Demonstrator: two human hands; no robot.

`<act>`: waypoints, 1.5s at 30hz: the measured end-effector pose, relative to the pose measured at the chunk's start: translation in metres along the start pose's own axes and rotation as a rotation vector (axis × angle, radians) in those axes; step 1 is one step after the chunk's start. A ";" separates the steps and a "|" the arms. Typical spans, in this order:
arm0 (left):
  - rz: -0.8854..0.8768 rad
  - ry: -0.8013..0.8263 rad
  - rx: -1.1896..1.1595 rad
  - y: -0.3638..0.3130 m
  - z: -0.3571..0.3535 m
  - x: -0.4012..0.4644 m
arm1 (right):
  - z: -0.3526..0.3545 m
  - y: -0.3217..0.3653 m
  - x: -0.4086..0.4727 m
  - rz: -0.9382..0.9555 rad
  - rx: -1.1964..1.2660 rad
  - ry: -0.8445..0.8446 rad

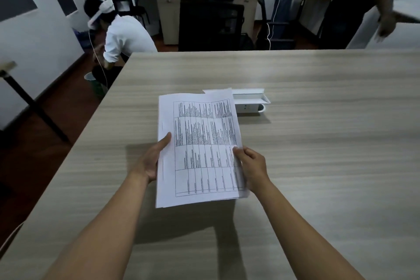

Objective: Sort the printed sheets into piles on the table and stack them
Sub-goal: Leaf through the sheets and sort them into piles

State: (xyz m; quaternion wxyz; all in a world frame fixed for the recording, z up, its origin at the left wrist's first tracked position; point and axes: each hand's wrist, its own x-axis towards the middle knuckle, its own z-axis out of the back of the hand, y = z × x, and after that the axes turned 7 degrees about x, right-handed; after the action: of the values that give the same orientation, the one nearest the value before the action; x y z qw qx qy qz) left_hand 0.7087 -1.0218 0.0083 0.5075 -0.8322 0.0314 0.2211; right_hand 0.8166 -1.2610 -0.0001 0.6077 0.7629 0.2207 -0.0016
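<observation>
1. The left hand (151, 161) and right hand (252, 167) each pinch a side edge of the white printed table sheets (200, 150), held above the grey wood-grain tabletop (318, 166).
2. The print is too small to read.
3. At 1 o'clock, the sheets partly hide a white open box (252, 102).

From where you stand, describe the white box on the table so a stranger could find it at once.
Start at the big wood-grain table and find the printed sheets held up between the left hand and right hand. Just beyond their far right corner sits the white box, its hinged lid open. It is the only solid white thing there, lying on the tabletop, not held.
</observation>
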 end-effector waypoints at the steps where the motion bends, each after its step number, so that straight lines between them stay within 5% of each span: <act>1: -0.019 -0.003 -0.016 -0.001 -0.001 0.001 | 0.001 0.001 0.001 -0.020 -0.001 0.014; 8: -0.046 -0.028 -0.040 -0.007 -0.010 -0.003 | 0.035 0.004 0.016 -0.125 -0.081 -0.127; 17: -0.127 -0.021 -0.035 -0.009 0.007 -0.022 | 0.100 -0.007 0.016 -0.108 -0.630 -0.370; 24: -0.174 -0.031 -0.068 -0.018 -0.008 -0.022 | 0.078 0.005 0.006 -0.106 -0.948 -0.469; 26: -0.171 -0.031 -0.069 -0.016 -0.015 -0.019 | 0.050 0.013 0.002 0.022 -0.776 -0.354; 29: -0.155 -0.024 -0.067 -0.012 -0.026 -0.015 | 0.009 0.025 -0.005 -0.261 -0.365 0.071; 31: -0.142 -0.014 -0.078 -0.009 -0.029 -0.013 | -0.001 0.025 -0.006 -0.358 -0.266 0.163; 36: -0.104 -0.003 -0.089 -0.007 -0.034 -0.010 | 0.007 0.015 0.000 -0.231 -0.104 -0.031; 40: -0.078 -0.017 -0.077 -0.006 -0.035 -0.009 | 0.019 0.018 0.004 -0.247 -0.061 -0.025; 45: -0.071 -0.037 -0.083 -0.005 -0.032 -0.008 | 0.045 0.014 0.008 -0.108 -0.307 -0.207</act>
State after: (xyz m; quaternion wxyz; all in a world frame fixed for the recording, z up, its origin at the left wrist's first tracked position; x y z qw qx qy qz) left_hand 0.7137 -1.0481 0.0284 0.4806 -0.8489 -0.0168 0.2195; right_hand 0.8406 -1.3018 -0.0011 0.7355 0.6439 0.1954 -0.0792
